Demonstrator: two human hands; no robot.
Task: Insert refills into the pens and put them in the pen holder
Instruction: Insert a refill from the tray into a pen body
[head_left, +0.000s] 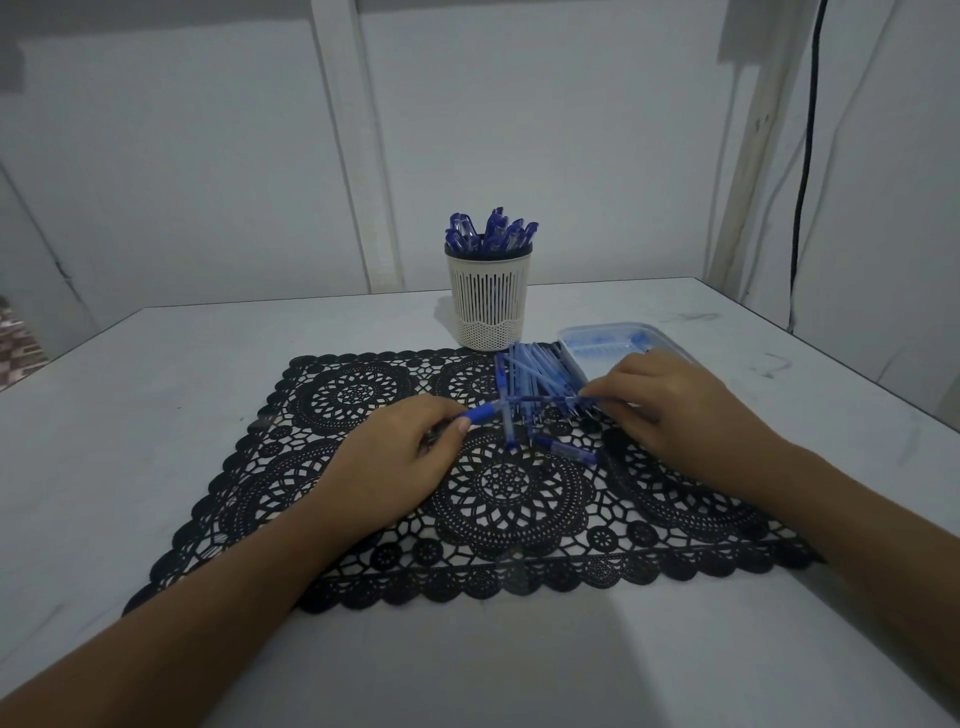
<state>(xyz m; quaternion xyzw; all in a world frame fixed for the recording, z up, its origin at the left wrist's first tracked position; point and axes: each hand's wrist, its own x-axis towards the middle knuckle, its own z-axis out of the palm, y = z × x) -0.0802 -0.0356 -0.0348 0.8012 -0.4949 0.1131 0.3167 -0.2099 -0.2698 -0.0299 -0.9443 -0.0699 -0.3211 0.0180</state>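
left hand (395, 457) pinches a pen (483, 413) by its blue grip over the mat (498, 483), right hand (670, 405) pinches its far end above the loose pile (535, 379) near the pen holder (488, 296); a crooked push could bend the refill or scatter the pile.

Left hand (402, 449): was bare, with a short, plain thumbnail.
Right hand (675, 405): was bare too.
Left forearm (208, 597): was uncovered to the picture's edge.
Right forearm (831, 519): was likewise uncovered.
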